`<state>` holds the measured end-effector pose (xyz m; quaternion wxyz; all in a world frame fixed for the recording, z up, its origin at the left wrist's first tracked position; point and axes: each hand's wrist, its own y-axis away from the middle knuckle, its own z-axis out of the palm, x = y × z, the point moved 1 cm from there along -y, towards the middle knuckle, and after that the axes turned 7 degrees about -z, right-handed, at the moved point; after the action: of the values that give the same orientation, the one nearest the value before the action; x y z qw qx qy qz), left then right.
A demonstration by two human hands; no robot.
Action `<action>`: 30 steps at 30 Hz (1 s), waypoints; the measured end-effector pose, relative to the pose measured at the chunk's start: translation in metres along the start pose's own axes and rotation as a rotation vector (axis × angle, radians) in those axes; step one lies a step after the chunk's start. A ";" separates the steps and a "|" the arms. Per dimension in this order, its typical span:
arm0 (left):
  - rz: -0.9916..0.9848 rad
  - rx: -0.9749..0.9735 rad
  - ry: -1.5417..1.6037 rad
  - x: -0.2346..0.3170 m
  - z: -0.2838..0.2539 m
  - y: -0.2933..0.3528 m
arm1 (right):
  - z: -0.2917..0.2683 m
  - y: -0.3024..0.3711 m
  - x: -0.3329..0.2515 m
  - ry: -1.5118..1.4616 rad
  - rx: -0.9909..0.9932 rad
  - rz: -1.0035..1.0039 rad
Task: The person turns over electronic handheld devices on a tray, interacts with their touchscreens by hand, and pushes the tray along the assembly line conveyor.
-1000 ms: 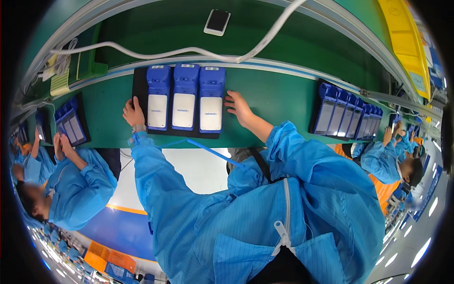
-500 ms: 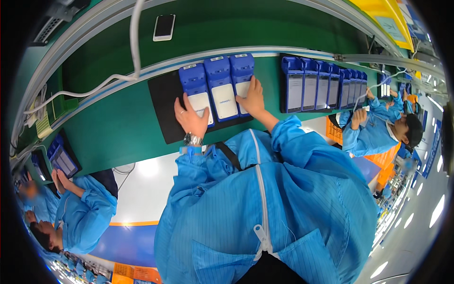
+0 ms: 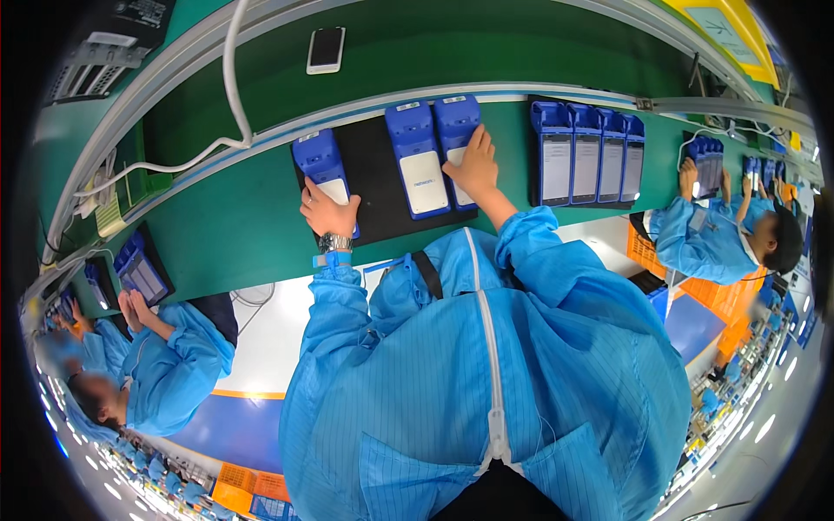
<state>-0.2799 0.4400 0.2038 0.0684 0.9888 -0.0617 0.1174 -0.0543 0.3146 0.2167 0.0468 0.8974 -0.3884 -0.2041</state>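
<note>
Three blue handheld payment terminals with white panels lie in front of me on or over a black mat point(image 3: 369, 174). My left hand point(image 3: 330, 211) grips the lower part of the left terminal point(image 3: 318, 154), thumb on one side and fingers on the other. This terminal is at the mat's left edge, apart from the others. The middle terminal point(image 3: 415, 143) lies untouched beside the right terminal point(image 3: 458, 115). My right hand point(image 3: 475, 168) closes around the right one, fingers along its right edge and thumb over its white panel. Palms partly hide both held terminals.
More terminals point(image 3: 586, 156) stand in a row, screens up, at the right. A white phone-like device point(image 3: 326, 50) lies beyond the rail. A white cable point(image 3: 233, 78) hangs at the left. Co-workers sit on both sides along the green bench point(image 3: 234, 234).
The left terminal has moved left with my left hand, away from the middle one. My right hand keeps its hold. At the right, a co-worker has moved some terminals away from the row.
</note>
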 end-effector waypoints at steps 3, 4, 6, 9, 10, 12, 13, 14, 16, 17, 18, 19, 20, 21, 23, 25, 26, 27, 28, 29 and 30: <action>-0.045 0.059 -0.013 -0.014 0.004 -0.013 | 0.005 0.000 -0.005 0.049 0.047 -0.008; -0.049 0.057 -0.012 -0.015 0.001 -0.013 | 0.004 -0.001 -0.006 0.052 0.044 -0.010; -0.034 0.008 0.049 -0.016 -0.005 -0.015 | 0.001 -0.001 -0.008 0.022 -0.014 0.046; -0.029 -0.254 0.533 -0.044 -0.001 -0.022 | 0.002 -0.005 -0.010 0.037 -0.004 0.080; -0.016 -0.462 0.952 -0.052 -0.003 -0.024 | 0.003 -0.005 -0.012 0.045 -0.008 0.103; -0.109 -0.848 1.395 -0.062 0.000 -0.027 | -0.002 -0.003 -0.011 0.033 0.007 0.078; -0.229 -1.044 1.624 -0.063 0.002 -0.025 | -0.006 -0.002 -0.013 0.018 0.019 0.047; -0.354 -1.242 1.849 -0.063 0.003 -0.023 | -0.010 -0.001 -0.016 0.021 0.011 0.038; -0.369 -1.247 1.855 -0.059 0.000 -0.026 | -0.018 0.000 -0.019 -0.131 0.034 -0.034; -0.460 -1.208 1.874 -0.064 0.003 -0.028 | -0.017 0.001 -0.017 -0.208 0.093 -0.157; -0.597 -1.068 1.898 -0.085 0.034 -0.034 | -0.012 -0.002 -0.011 -0.206 0.084 -0.165; -0.607 -1.053 1.881 -0.085 0.038 -0.038 | -0.010 -0.010 -0.008 -0.476 -0.073 -0.172; -0.617 -1.036 1.864 -0.085 0.041 -0.041 | -0.007 -0.015 -0.005 -0.746 -0.232 -0.175; -0.619 -1.040 1.867 -0.086 0.043 -0.042 | -0.004 -0.014 -0.002 -1.046 -0.314 -0.085; -0.595 -0.987 1.764 -0.085 0.043 -0.043 | -0.006 -0.016 0.007 -1.331 -0.379 0.029; -0.624 -0.976 1.784 -0.080 0.035 -0.041 | -0.008 -0.018 0.018 -1.614 -0.433 0.151; -0.654 -0.962 1.800 -0.075 0.032 -0.040 | -0.008 -0.020 0.027 -1.650 -0.388 0.244; -0.661 -0.950 1.822 -0.080 0.039 -0.042 | -0.008 -0.022 0.034 -1.685 -0.341 0.337; -0.654 -0.938 1.827 -0.077 0.033 -0.041 | -0.012 -0.023 0.041 -1.717 -0.289 0.433; -0.642 -0.929 1.839 -0.077 0.033 -0.041 | -0.015 -0.024 0.042 -1.684 -0.289 0.404; -0.631 -0.919 1.850 -0.078 0.034 -0.040 | -0.013 -0.025 0.045 -1.680 -0.275 0.408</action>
<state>-0.3423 0.4829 0.1474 0.4800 0.3676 0.2332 0.7616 -0.0039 0.2985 0.2079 -0.1116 0.3494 -0.4193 -0.8304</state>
